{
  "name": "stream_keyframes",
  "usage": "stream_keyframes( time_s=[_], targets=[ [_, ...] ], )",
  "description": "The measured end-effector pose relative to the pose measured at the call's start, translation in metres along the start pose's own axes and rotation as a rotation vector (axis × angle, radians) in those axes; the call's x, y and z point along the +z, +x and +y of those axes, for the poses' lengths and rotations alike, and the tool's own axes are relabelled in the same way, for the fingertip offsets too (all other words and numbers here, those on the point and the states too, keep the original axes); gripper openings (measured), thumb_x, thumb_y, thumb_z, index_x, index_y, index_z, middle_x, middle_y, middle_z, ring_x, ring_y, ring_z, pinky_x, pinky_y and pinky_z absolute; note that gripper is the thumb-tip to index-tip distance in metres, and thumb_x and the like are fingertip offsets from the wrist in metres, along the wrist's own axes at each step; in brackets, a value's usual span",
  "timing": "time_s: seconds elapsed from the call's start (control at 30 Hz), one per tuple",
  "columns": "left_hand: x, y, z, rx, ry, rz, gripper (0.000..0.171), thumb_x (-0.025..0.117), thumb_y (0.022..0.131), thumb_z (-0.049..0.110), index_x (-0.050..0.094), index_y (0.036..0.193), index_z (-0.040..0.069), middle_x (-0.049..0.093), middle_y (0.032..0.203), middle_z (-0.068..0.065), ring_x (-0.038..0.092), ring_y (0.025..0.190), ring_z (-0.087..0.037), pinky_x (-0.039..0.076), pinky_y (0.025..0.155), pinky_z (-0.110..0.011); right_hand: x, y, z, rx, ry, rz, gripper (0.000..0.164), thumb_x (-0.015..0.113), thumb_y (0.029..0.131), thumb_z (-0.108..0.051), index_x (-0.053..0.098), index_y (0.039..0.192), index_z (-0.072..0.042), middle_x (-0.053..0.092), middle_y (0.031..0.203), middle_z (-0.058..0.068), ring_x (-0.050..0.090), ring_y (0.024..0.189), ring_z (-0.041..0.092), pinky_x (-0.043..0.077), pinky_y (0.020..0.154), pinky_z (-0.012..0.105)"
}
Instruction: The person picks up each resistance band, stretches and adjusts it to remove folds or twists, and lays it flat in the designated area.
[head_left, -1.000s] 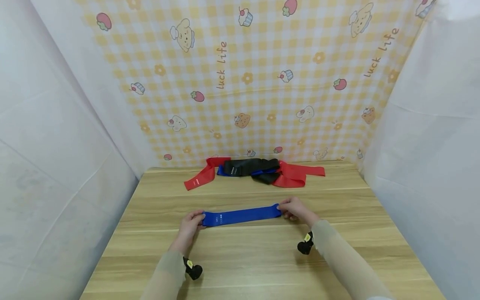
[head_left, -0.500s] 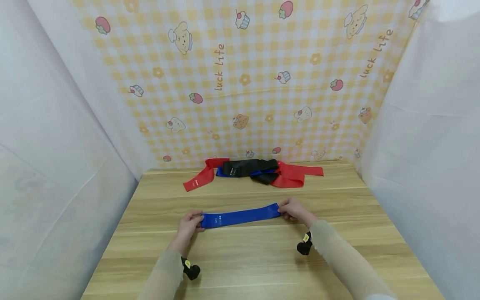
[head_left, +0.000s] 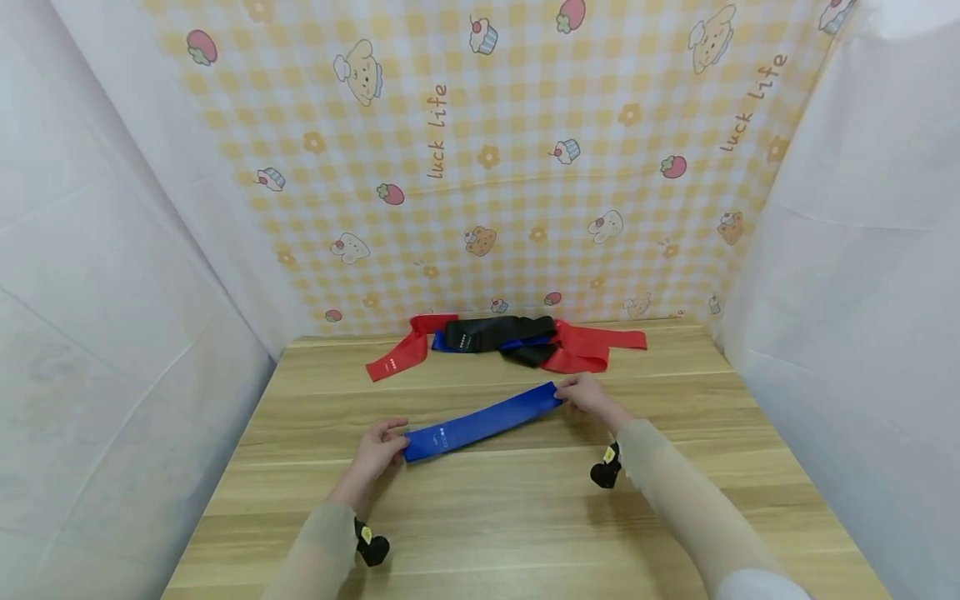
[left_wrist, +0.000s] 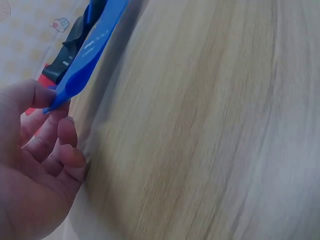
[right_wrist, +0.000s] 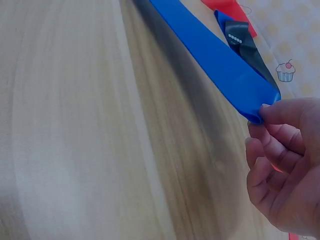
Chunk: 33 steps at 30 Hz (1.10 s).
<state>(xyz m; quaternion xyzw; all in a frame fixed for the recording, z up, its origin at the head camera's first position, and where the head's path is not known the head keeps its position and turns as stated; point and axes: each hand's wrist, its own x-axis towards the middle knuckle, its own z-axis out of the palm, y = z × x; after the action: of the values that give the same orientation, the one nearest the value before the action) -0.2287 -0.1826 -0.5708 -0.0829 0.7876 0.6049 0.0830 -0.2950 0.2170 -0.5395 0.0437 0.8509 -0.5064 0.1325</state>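
Observation:
A blue resistance band (head_left: 483, 422) with white print near its left end stretches between both hands, its right end farther from me than its left. The left hand (head_left: 377, 450) pinches the left end between thumb and forefinger; in the left wrist view the other fingers curl loosely below the band (left_wrist: 82, 70). At the opposite end, the right hand (head_left: 592, 397) pinches a corner between thumb and index finger, as the right wrist view of the hand (right_wrist: 285, 155) shows. A shadow under the band in both wrist views shows it held above the wooden table (head_left: 480, 517).
Along the back of the table lie more bands: a red one (head_left: 399, 357) at left, a black one (head_left: 495, 334) over a blue one, and more red (head_left: 585, 348) at right. A checked cloth (head_left: 487, 192) hangs behind, with white sheets (head_left: 112, 292) on both sides.
The right hand has moved away from me and raised its end, so the band now slants more steeply. The left hand stays nearly in place, still pinching. The bands at the back have not moved.

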Motion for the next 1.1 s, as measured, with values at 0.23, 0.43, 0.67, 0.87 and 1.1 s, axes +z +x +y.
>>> stream_keyframes(
  time_s=[0.23,0.43,0.67,0.87,1.1],
  targets=[
    [-0.008,-0.007,0.002,0.120,0.114,-0.172,0.053,0.063,0.085,-0.002,0.051,0.136,0.000,0.056,0.074,-0.005,0.051,0.061,-0.018,0.041,0.051,-0.025,-0.006,0.006,-0.013,-0.032,-0.041,-0.002,0.014,0.064,0.091,-0.013,0.069,0.089,0.000,0.063,0.076,0.017,0.059,0.059,0.027,0.040,0.046,0.027],
    [-0.011,-0.013,0.008,0.196,0.205,-0.351,0.061,0.062,0.088,0.001,0.041,0.145,0.008,0.055,0.078,-0.006,0.053,0.068,-0.024,0.043,0.056,-0.028,-0.006,0.012,-0.025,-0.026,-0.058,0.032,0.015,0.065,0.091,-0.016,0.070,0.091,-0.002,0.064,0.079,0.016,0.064,0.062,0.028,0.042,0.047,0.027],
    [-0.008,-0.017,0.010,0.198,0.270,-0.504,0.051,0.060,0.090,0.003,0.045,0.137,0.015,0.052,0.076,-0.006,0.052,0.065,-0.023,0.042,0.056,-0.028,-0.002,0.016,-0.038,0.002,0.159,0.004,0.024,0.059,0.096,-0.014,0.065,0.108,0.005,0.071,0.084,0.017,0.066,0.057,0.021,0.057,0.060,0.037],
    [-0.002,-0.019,0.007,0.231,0.263,-0.613,0.039,0.060,0.089,-0.001,0.051,0.126,0.011,0.051,0.078,-0.006,0.050,0.065,-0.020,0.044,0.056,-0.027,0.003,0.017,-0.044,0.028,0.299,0.007,0.028,0.057,0.098,-0.014,0.061,0.117,0.005,0.069,0.104,0.024,0.068,0.059,0.017,0.055,0.055,0.029],
    [0.003,-0.025,0.009,0.201,0.279,-0.658,0.027,0.060,0.090,-0.001,0.060,0.115,0.010,0.050,0.080,-0.005,0.050,0.069,-0.019,0.042,0.059,-0.026,0.008,0.023,-0.052,0.030,0.361,0.003,0.032,0.058,0.098,-0.017,0.060,0.121,0.005,0.069,0.106,0.021,0.071,0.075,0.026,0.058,0.068,0.037]
  ],
)
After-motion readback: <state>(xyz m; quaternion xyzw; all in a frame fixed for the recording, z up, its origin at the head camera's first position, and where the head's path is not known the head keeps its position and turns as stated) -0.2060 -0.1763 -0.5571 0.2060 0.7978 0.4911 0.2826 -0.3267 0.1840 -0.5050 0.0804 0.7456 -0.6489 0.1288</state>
